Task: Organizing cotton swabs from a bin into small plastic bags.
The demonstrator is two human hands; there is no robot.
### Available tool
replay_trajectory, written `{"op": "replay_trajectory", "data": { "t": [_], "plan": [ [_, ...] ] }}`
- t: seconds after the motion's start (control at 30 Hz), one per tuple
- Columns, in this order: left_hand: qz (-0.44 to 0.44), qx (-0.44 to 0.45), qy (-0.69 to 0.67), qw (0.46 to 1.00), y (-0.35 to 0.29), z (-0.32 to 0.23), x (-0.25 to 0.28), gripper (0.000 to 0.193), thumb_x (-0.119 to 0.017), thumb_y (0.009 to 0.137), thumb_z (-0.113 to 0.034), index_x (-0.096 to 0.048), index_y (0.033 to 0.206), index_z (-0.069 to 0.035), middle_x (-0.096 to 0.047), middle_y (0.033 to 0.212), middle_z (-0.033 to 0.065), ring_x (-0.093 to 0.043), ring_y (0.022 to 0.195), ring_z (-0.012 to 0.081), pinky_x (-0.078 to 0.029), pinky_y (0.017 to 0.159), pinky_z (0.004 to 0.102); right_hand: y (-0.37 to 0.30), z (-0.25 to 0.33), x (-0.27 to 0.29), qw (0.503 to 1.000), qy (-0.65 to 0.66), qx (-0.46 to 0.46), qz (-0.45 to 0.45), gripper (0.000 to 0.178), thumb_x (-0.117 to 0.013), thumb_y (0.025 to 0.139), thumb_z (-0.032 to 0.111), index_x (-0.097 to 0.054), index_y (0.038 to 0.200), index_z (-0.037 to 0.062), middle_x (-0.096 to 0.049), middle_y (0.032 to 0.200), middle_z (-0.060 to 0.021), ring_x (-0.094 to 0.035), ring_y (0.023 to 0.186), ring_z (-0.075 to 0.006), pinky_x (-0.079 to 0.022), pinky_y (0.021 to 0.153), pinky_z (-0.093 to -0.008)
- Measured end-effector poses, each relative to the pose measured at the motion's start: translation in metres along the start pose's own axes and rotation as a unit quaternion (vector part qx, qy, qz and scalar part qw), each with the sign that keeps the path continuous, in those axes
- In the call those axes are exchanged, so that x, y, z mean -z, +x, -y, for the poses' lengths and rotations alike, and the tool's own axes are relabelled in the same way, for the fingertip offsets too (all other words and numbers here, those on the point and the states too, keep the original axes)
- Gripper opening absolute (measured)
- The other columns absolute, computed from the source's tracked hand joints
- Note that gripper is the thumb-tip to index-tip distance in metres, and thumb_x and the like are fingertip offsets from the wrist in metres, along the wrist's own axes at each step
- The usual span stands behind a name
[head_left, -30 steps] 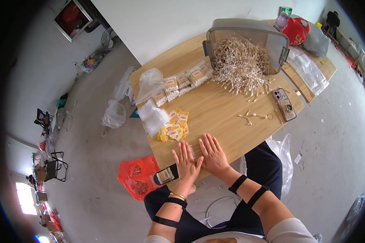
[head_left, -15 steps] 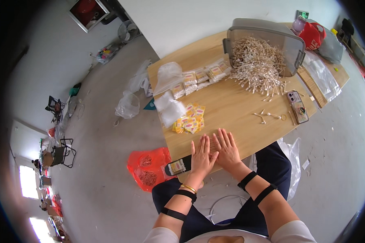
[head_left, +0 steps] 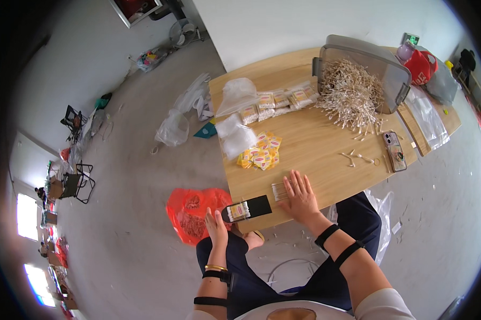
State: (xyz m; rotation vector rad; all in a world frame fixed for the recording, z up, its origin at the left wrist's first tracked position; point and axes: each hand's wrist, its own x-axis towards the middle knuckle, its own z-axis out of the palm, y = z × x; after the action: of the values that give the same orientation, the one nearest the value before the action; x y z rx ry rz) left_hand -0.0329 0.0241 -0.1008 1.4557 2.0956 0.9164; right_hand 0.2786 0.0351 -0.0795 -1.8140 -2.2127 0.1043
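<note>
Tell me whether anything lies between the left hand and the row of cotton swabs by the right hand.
Yes: the black board lies between the left hand and the row of cotton swabs, with a yellow-labelled swab bundle on its left end. The right hand partly covers the row.

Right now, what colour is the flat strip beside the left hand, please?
The flat strip is black, clearest in the head view.

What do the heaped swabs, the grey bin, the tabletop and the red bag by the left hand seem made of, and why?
Heaped swabs: probably wooden sticks, cotton tips; tan shafts, white ends.
Grey bin: likely rigid plastic, smooth; see-through walls.
Tabletop: wood or wood-look laminate; pale tan, faint grain.
Red bag: likely thin plastic film, glossy; crinkles, highlights.
</note>
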Motion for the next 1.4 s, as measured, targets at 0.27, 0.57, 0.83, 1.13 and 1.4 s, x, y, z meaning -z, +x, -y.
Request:
{"op": "replay_trajectory", "data": {
  "t": [0.27, 0.57, 0.83, 1.13, 1.4],
  "plan": [
    [-0.028, 0.111, -0.217, 0.969, 0.019, 0.011, -0.052, 0.061, -0.051, 0.101, -0.057, -0.061, 0.080, -0.001, -0.059, 0.064, 0.0034, -0.056, 0.063, 0.0139, -0.045, 0.061, 0.0332, -0.009, 0.063, -0.016, 0.998, 0.015, 0.059, 0.027, 0.077, -0.054, 0.095, 0.049, -0.032, 0.156, 0.0084, -0.023, 0.165, -0.0161, -0.016, 0.154, -0.0306, -0.010, 0.125, -0.0500],
    [-0.002, 0.153, -0.250, 0.956, 0.019, 0.014, -0.060, 0.056, -0.061, 0.099, -0.050, -0.058, 0.073, 0.000, -0.057, 0.071, 0.0015, -0.050, 0.069, 0.0103, -0.043, 0.062, 0.0317, -0.008, 0.076, -0.014, 0.999, 0.015, 0.047, 0.022, 0.068, -0.053, 0.097, 0.042, -0.034, 0.156, 0.0175, -0.026, 0.165, -0.0092, -0.017, 0.154, -0.0307, -0.010, 0.124, -0.0530],
    [-0.064, 0.124, -0.327, 0.935, 0.011, -0.016, -0.062, 0.065, -0.061, 0.098, -0.051, -0.053, 0.065, 0.004, -0.050, 0.058, 0.0064, -0.044, 0.058, 0.0121, -0.039, 0.055, 0.0352, 0.003, 0.105, -0.018, 0.997, 0.016, 0.041, 0.067, 0.088, -0.058, 0.089, 0.060, -0.028, 0.159, 0.0145, -0.023, 0.166, -0.0109, -0.015, 0.155, -0.0301, -0.008, 0.125, -0.0530],
    [-0.026, 0.139, -0.259, 0.956, 0.016, 0.001, -0.054, 0.067, -0.051, 0.102, -0.051, -0.054, 0.064, 0.003, -0.050, 0.056, 0.0125, -0.046, 0.057, 0.0164, -0.039, 0.056, 0.0398, -0.001, 0.092, -0.017, 0.998, 0.034, 0.017, 0.048, 0.095, -0.055, 0.091, 0.061, -0.026, 0.156, -0.0005, -0.021, 0.166, -0.0159, -0.013, 0.155, -0.0297, -0.006, 0.125, -0.0514],
    [-0.014, 0.020, -0.202, 0.979, 0.015, 0.006, -0.050, 0.057, -0.049, 0.103, -0.049, -0.056, 0.078, 0.002, -0.050, 0.062, 0.0158, -0.046, 0.057, 0.0244, -0.039, 0.057, 0.0408, 0.005, 0.112, -0.026, 0.994, -0.023, 0.062, 0.086, 0.099, -0.053, 0.091, 0.063, -0.022, 0.156, -0.0050, -0.019, 0.165, -0.0195, -0.012, 0.155, -0.0313, -0.008, 0.125, -0.0496]
  ]
}}
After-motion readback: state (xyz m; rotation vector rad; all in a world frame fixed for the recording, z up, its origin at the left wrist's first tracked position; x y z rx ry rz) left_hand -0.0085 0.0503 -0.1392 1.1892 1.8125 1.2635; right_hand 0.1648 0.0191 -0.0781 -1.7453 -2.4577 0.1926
